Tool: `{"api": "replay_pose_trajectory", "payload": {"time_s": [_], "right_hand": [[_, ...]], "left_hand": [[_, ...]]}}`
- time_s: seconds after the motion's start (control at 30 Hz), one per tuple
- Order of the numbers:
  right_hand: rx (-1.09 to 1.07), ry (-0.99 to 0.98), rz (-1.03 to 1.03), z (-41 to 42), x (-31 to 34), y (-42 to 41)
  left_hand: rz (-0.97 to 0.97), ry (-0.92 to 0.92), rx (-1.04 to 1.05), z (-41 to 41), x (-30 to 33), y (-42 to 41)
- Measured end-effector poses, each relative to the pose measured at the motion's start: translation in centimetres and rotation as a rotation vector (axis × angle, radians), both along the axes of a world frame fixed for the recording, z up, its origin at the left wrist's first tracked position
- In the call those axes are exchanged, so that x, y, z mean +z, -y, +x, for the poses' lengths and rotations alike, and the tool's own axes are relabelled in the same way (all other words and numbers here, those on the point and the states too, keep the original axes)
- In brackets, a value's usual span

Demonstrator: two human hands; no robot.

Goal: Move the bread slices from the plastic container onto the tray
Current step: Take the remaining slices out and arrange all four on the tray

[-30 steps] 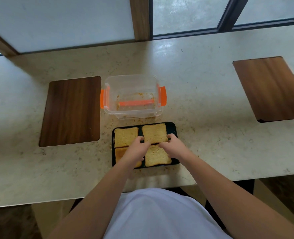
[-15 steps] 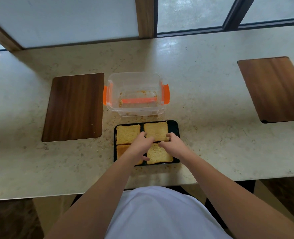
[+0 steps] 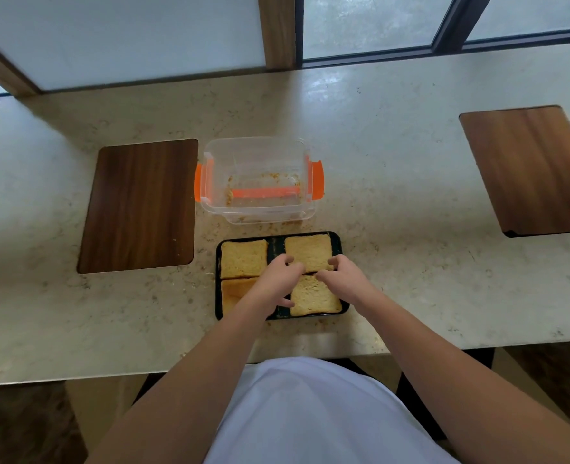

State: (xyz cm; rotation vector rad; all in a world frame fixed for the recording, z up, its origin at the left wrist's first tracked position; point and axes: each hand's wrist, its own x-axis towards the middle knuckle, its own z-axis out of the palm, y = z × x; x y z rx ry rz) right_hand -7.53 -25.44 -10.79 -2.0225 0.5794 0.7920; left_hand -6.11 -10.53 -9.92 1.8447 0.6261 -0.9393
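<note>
Little has shifted since a second ago — both hands stay over the tray point(image 3: 219, 298). The left hand point(image 3: 278, 279) and right hand point(image 3: 342, 274) pinch the far-right slice point(image 3: 310, 251); the plastic container point(image 3: 258, 182) sits emptied. Best to nudge lightly — square it, clear of its neighbour.

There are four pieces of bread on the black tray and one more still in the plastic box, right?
Not quite. The head view shows the plastic box holds only crumbs, no bread. Four slices do lie on the black tray, with both hands over them.
</note>
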Motion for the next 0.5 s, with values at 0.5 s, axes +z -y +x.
{"api": "replay_pose_trajectory", "payload": {"time_s": [0.5], "right_hand": [[0.235, 0.143, -0.142, 0.3, 2.7, -1.0]], "left_hand": [[0.405, 0.448, -0.498, -2.8, 1.5, -0.5]]}}
